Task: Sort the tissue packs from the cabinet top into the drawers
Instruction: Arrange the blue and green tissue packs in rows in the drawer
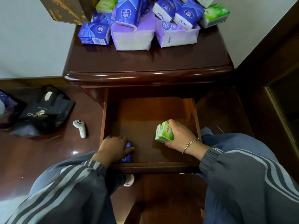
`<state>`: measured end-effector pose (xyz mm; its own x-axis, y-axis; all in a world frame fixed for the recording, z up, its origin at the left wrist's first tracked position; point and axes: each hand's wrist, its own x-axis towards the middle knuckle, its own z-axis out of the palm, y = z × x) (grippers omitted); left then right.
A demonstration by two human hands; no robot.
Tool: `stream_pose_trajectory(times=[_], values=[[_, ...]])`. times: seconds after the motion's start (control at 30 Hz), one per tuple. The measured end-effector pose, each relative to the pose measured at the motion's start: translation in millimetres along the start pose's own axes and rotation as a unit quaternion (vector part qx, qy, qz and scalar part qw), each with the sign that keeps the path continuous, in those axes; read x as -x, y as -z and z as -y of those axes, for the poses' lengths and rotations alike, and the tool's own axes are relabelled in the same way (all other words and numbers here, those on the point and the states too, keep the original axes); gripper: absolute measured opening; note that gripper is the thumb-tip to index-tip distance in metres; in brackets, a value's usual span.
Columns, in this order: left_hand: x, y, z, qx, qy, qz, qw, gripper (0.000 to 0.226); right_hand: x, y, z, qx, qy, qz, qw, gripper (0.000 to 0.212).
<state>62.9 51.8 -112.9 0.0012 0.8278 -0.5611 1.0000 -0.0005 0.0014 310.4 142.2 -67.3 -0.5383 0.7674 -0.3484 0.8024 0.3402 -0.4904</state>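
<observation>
An open wooden drawer [196,117] juts out below the dark cabinet top [145,62]. Inside it, at the near left corner, my left hand [113,147] covers and grips a blue tissue pack [127,145], mostly hidden under my fingers. At the right side of the drawer my right hand [179,136] holds two green tissue packs [164,132] upright, just above the drawer floor. Several blue, purple and green tissue packs [134,21] are piled at the back of the cabinet top.
A black paper bag [47,110] and a white controller [80,128] lie on the glossy floor to the left. A gold-patterned box [64,8] stands at the cabinet's back left. A dark wooden frame [275,94] runs along the right. My knees flank the drawer.
</observation>
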Motion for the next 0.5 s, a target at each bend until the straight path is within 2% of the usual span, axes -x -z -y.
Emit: stream_pose_trajectory(times=[0.1,0.27,0.5], values=[[2.9,-7.0,-3.0,-0.023,0.009,-0.011,1.0,0.053,-0.2,-0.9,-0.5,0.0,-0.002,0.002,1.0,0.065],[4.6,-9.7,-8.0,-0.081,0.057,-0.063,0.993,0.044,0.1,-0.6,-0.2,0.004,-0.003,0.007,1.0,0.068],[3.4,-11.3,-7.4,-0.093,0.054,-0.057,0.993,0.038,-0.4,-2.0,-0.2,0.008,-0.003,0.013,1.0,0.068]])
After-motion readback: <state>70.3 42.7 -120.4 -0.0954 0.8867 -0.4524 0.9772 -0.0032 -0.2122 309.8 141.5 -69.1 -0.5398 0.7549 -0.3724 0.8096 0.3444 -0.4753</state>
